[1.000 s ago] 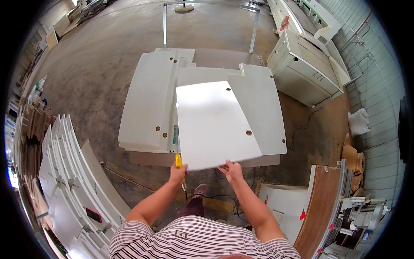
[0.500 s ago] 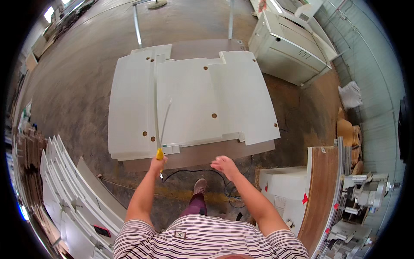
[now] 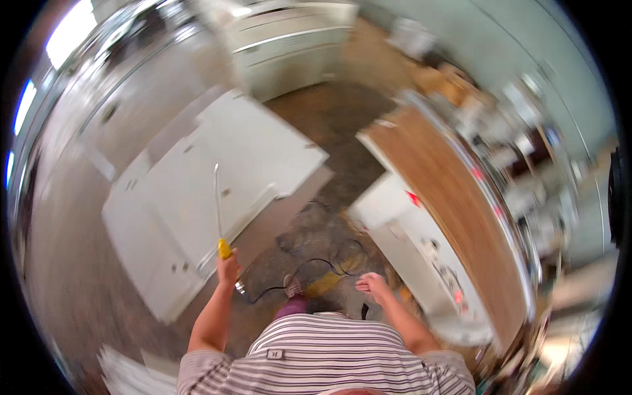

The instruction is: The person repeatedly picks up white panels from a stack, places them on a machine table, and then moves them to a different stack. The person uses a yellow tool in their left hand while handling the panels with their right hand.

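My left hand [image 3: 228,268] is closed round the yellow handle of an air blow gun [image 3: 224,249]. Its long thin metal tube points up and away, over a large white panel [image 3: 263,141]. A dark hose [image 3: 266,289] runs from the fitting below that hand across the floor. My right hand [image 3: 373,285] hangs at the right, near part of the hose, its fingers loosely bent and a little apart. Nothing shows in it, though motion blurs the fingers. The white panels lie flat in a low stack, with round holes and cut-out edges.
On the right stands a stack of boards with a brown wood-grain face [image 3: 438,204], beside a white panel piece [image 3: 401,217]. Beyond the panels is a pale cabinet-like machine [image 3: 293,56]. More white panels [image 3: 128,372] stand at the lower left. Blurred equipment lines the right wall.
My view has swung to the right, so the panel stack now sits further left and turned. The blow gun stays in my left hand. My right hand is lower and further right in view.
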### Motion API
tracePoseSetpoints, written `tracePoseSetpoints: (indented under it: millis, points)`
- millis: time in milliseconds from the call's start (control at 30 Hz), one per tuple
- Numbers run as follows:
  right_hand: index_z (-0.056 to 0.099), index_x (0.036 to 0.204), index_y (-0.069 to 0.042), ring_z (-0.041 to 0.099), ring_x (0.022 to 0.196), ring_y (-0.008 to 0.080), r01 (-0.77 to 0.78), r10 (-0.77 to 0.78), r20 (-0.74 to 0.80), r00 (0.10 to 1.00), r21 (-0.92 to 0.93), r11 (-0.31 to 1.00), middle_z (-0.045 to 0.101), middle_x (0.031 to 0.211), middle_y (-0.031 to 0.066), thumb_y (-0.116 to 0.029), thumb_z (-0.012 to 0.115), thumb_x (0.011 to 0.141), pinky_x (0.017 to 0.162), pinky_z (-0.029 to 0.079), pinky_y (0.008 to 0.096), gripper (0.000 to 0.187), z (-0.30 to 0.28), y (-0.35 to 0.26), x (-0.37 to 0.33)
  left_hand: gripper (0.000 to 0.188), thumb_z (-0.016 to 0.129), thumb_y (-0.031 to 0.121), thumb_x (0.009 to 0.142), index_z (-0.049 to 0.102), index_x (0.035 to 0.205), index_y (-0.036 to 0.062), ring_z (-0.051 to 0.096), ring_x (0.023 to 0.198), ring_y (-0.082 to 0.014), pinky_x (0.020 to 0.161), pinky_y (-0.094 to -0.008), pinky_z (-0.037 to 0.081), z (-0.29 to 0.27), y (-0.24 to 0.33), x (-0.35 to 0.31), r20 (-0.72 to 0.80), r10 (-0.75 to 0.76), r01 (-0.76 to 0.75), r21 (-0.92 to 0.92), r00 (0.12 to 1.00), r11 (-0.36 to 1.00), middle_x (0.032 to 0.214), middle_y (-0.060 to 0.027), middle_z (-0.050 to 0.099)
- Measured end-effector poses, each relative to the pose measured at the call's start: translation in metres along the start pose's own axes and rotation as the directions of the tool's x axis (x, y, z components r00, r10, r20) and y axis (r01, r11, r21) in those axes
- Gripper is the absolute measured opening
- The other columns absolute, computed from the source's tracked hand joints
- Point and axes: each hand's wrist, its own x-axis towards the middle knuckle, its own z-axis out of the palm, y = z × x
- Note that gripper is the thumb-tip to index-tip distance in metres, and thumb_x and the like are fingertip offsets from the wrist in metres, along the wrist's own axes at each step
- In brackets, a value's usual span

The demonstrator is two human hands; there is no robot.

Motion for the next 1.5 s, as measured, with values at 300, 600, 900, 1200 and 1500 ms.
tracePoseSetpoints:
  millis: [300,600,900,1200,1500]
  points:
    - [0.058,0.097,-0.001,0.067,0.070,0.0183,0.202,-0.139,-0.226,0.964,0.281,0.938,0.067,0.083,0.0101,-0.023,0.053,0.091,0.064,0.054,0.0305,0.023,-0.103,0.184,-0.107,0.009,0.066,0.016,0.084,0.062,0.084,0.0081,0.051,0.065,-0.0058,0.059,-0.0249,0.044,0.177,0.028,-0.183,0.951,-0.005,-0.615,0.205,0.310,0.761,0.073,0.0032,0.058]
    - [0.063,0.091,-0.003,0.067,0.064,0.0194,0.350,0.110,-0.722,0.683,0.456,0.819,0.068,0.074,0.0080,-0.019,0.053,0.086,0.060,0.054,0.0320,0.019,-0.096,0.350,-0.156,0.014,0.069,0.014,0.083,0.060,0.084,0.0029,0.055,0.068,-0.0085,0.065,-0.0267,0.046,0.270,0.015,-0.299,0.851,-0.518,-0.633,0.355,-0.085,0.687,0.073,-0.0008,0.060]
    - [0.068,0.087,-0.006,0.066,0.064,0.0182,0.432,0.477,-0.754,0.453,0.653,0.623,0.067,0.072,0.0081,-0.026,0.054,0.087,0.061,0.053,0.0325,0.025,0.137,0.323,-0.192,0.020,0.069,0.015,0.082,0.059,0.075,-0.0011,0.058,0.061,-0.0113,0.059,-0.0286,0.046,0.273,0.053,-0.417,0.462,-0.742,-0.867,-0.359,-0.486,0.345,0.065,-0.0037,0.062]
    - [0.062,0.095,0.000,0.064,0.064,0.0167,0.692,0.750,-0.596,0.285,0.670,0.269,0.065,0.077,0.0090,-0.023,0.056,0.089,0.056,0.052,0.0297,0.025,0.237,0.349,-0.260,0.023,0.068,0.016,0.080,0.056,0.074,-0.0026,0.051,0.053,-0.0122,0.052,-0.0306,0.041,0.201,0.031,-0.506,-0.163,-0.677,-0.408,-0.690,-0.718,0.598,0.058,-0.0095,0.056]
    - [0.059,0.090,-0.002,0.062,0.060,0.0141,0.899,0.714,-0.697,-0.067,0.269,0.347,0.062,0.072,0.0060,-0.022,0.055,0.090,0.054,0.052,0.0276,0.021,0.281,0.377,-0.374,0.022,0.066,0.016,0.082,0.055,0.076,-0.0011,0.052,0.059,-0.0136,0.056,-0.0315,0.042,0.101,-0.012,-0.554,-0.185,-0.795,-0.489,-0.700,-0.578,0.519,0.063,-0.0102,0.059]
